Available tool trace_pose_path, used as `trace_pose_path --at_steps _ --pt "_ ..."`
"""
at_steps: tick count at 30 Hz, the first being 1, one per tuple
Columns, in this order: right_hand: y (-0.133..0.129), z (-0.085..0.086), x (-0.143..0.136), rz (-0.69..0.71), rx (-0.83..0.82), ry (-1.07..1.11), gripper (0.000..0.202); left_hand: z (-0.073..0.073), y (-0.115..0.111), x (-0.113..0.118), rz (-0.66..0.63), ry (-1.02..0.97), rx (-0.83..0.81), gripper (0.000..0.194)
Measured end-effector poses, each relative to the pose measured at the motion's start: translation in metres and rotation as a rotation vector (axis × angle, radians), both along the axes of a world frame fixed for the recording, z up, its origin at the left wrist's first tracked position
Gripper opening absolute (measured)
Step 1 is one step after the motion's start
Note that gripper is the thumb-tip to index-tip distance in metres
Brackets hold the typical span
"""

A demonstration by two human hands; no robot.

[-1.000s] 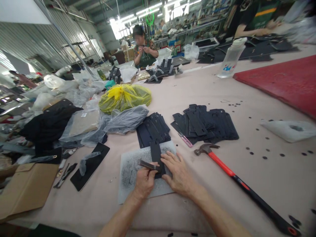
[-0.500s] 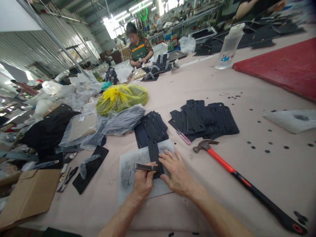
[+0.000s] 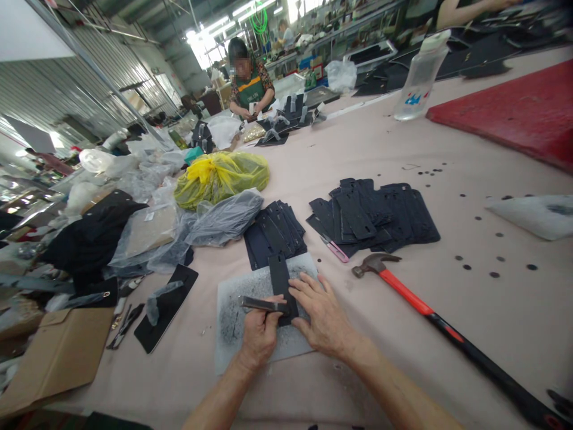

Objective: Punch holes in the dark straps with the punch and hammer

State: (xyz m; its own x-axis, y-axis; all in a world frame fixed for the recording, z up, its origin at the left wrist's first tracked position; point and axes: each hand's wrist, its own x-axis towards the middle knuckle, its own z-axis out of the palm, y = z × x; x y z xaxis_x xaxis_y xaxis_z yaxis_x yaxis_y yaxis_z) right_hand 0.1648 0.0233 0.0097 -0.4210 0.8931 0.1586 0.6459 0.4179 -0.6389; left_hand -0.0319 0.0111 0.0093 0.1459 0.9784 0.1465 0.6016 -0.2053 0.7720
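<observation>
My left hand is closed around a metal punch, whose end rests at the lower part of a dark strip. Fingers spread, my right hand lies flat along the strip's right edge. Under the strip is a speckled pale board. A claw hammer with a red and black handle lies to the right of my right hand. Beyond the board are a smaller pile of dark pieces and a larger pile. Pink-handled snips lie against the larger pile.
A yellow bag and clear plastic bags lie at the left back. A cardboard piece is at the left edge. A bottle stands near a red board. A co-worker sits across the table.
Both hands stay at the strip. The punch has tipped slightly, its free end a little farther left. The view has shifted slightly; the co-worker's hands have moved a little.
</observation>
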Motion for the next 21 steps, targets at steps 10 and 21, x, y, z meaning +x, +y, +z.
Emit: trace_pose_path --at_steps 10,21 --pt "0.0009 0.0007 -0.0009 0.009 -0.003 -0.013 0.060 -0.0021 0.0008 0.0012 -0.025 0.038 0.102 0.024" --pt "0.0012 0.0028 0.0001 0.017 -0.008 -0.020 0.060 0.0004 0.0033 -0.0011 -0.111 0.219 0.202 0.029"
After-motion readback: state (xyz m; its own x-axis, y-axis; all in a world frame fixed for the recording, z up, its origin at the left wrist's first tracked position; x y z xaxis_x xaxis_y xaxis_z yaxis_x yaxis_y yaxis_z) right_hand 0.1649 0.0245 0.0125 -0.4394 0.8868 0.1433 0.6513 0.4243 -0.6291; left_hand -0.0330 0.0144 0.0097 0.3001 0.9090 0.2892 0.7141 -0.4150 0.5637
